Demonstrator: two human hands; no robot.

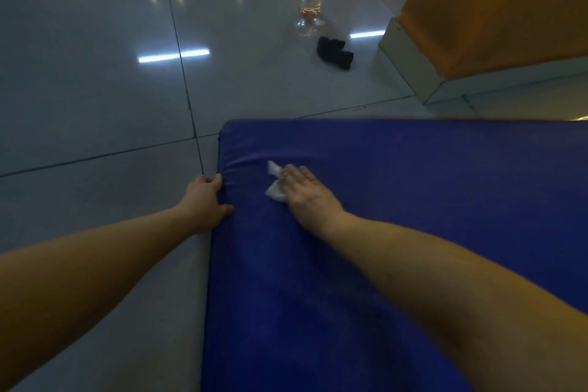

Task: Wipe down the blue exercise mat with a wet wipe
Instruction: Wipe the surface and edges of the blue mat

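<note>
Near the far left corner of the blue mat [397, 232], the wet wipe [275, 192] lies crumpled under the flat, straight-fingered right hand [302, 191]; the left hand [206, 200] grips the mat's left edge. Nothing pinches the bunched wipe, so it could slide free

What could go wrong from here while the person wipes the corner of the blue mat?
1. The wet wipe is bunched and sticks out beside the flat right hand; it may slip free.
2. The blue mat is wrinkled where the left hand grips its edge; the wipe could miss those folds.
3. The floor looks glossy, so the mat might slide.
</note>
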